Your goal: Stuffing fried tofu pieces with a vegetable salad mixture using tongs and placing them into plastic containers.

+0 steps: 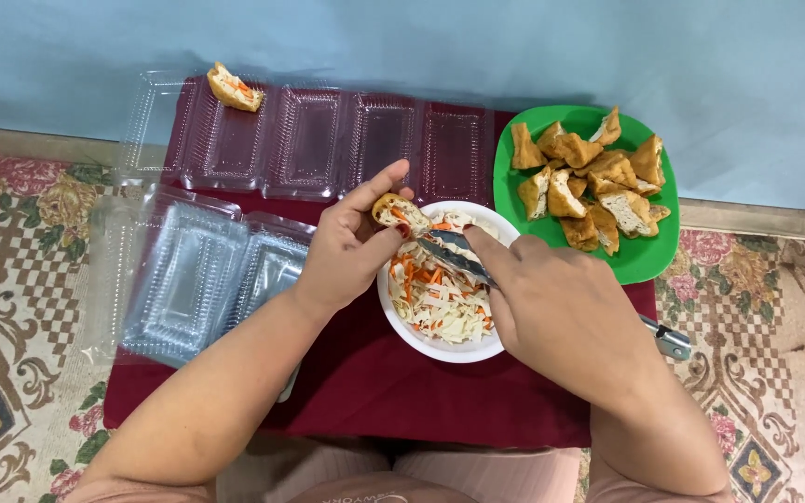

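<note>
Left hand (pixel 351 247) pinching a fried tofu pocket (pixel 397 211), right hand (pixel 552 303) gripping metal tongs (pixel 454 251) over a white bowl of shredded cabbage and carrot (pixel 440 346), green plate of fried tofu (pixel 649 256) beside

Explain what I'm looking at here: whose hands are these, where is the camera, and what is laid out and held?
There is one picture, taken by a camera worn on a person's head, looking down at their own two bare hands. The left hand holds a piece of fried tofu above a white bowl of shredded cabbage and carrot. The right hand holds metal tongs whose tips reach into the bowl. To the right sits a green plate piled with more tofu pieces. Clear plastic boxes lie open on a dark red cloth; one filled piece rests in the far left box.
</note>
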